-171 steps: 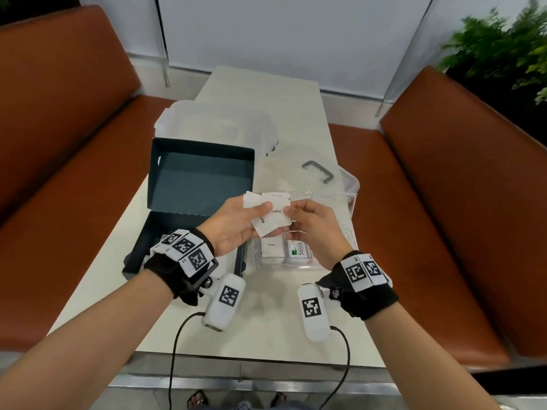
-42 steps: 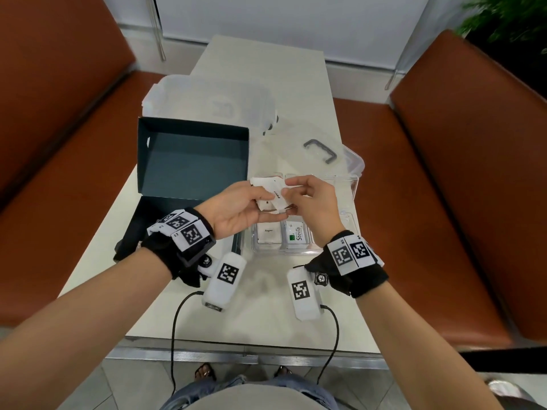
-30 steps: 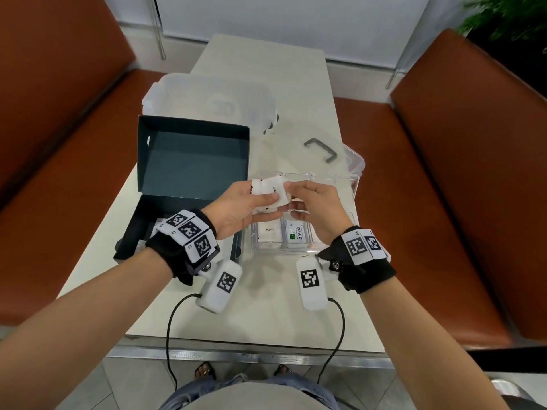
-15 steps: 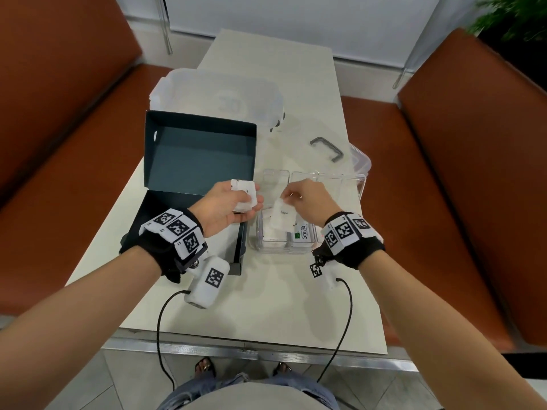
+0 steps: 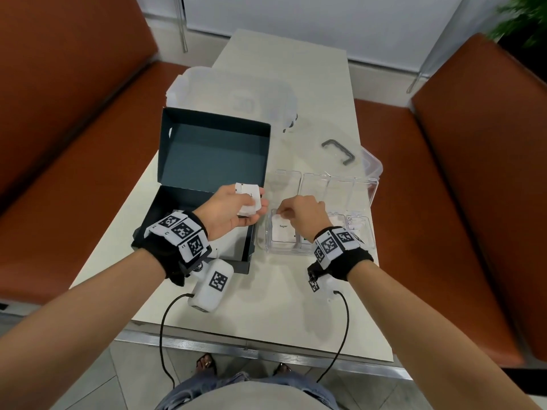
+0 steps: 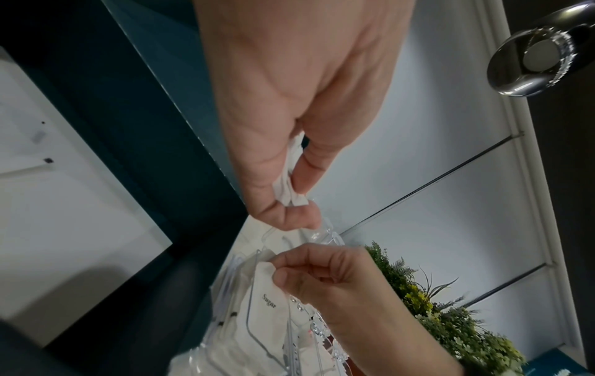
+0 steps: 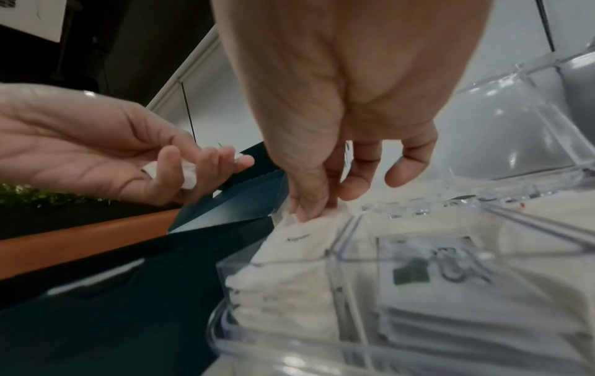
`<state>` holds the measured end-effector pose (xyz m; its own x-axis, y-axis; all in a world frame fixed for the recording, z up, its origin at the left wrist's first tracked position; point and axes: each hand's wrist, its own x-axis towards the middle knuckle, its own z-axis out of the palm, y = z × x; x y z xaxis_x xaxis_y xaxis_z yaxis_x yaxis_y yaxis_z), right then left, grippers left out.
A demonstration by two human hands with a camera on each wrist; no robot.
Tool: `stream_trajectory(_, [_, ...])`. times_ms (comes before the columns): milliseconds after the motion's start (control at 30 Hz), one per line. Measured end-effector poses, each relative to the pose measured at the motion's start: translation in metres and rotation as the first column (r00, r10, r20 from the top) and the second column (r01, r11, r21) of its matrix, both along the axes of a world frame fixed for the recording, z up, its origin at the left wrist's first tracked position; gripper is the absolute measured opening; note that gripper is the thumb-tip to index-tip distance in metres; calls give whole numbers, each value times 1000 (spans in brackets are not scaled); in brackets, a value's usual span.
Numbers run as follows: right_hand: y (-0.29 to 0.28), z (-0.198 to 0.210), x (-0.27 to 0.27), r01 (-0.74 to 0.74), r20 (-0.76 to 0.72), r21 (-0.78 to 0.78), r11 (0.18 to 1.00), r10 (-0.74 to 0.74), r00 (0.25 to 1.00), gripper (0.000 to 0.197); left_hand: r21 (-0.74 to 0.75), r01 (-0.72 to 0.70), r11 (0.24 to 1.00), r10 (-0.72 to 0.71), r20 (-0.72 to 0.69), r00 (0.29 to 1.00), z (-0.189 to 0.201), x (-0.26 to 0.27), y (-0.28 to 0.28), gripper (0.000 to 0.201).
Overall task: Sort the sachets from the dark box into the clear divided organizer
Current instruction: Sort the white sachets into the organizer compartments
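My left hand (image 5: 236, 213) holds a small bundle of white sachets (image 5: 248, 199) above the right edge of the open dark box (image 5: 165, 214). In the left wrist view the bundle (image 6: 289, 185) is pinched between thumb and fingers. My right hand (image 5: 299, 211) pinches the top edge of a white sugar sachet (image 5: 282, 232) in the near-left compartment of the clear divided organizer (image 5: 367, 187). The right wrist view shows thumb and finger on that sachet (image 7: 299, 244), which lies on a stack of like ones. A green-marked sachet (image 7: 418, 274) fills the neighbouring compartment.
A translucent lidded container (image 5: 231, 96) stands behind the dark box's raised lid (image 5: 213, 152). A clear lid with a grey handle (image 5: 339, 150) lies behind the organizer. Brown benches (image 5: 479, 202) flank the narrow table (image 5: 266, 306).
The hands, which held the sachets together, have parted. My right hand has gone down into the organizer's near-left compartment with one sugar sachet; my left hand has drawn back left with the rest.
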<state>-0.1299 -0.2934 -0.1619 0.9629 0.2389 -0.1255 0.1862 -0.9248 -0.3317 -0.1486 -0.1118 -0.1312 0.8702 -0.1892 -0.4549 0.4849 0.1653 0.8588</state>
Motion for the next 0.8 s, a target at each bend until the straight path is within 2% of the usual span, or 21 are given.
stream_trajectory(133, [-3,-9,-5,2,38,33,999,-3,999,26,-10,6,1000,-6,1,1000,0,1,-1,26])
stream_trajectory(267, [-6,-11,-11,-47,104,-25,999,49,993,24,-13,10,1000,-10,10,1000,0,1,-4,24])
stream_trajectory(433, [-5,-8,-14,-73,0,-168,983,74,997,25,-44,2,999,-2,-4,1000,-1,2,-5,24])
stream_trajectory(600, [-4,-10,-17,-63,32,-181,981,69,997,23,-189,-26,982,12,-75,997,0,5,-7,19])
stream_trajectory(667, [-5,-10,-18,-79,33,-184,980,87,996,24,-280,-67,958,33,-126,991,2,6,-7,29])
stream_trajectory(733, [-9,-3,-17,-80,32,-112,990,84,996,24,-328,-83,941,33,-157,987,4,7,-7,34])
stream_trajectory(800, [-15,11,-14,-16,81,151,988,4,997,20,-340,-68,938,14,-159,987,5,8,-8,34])
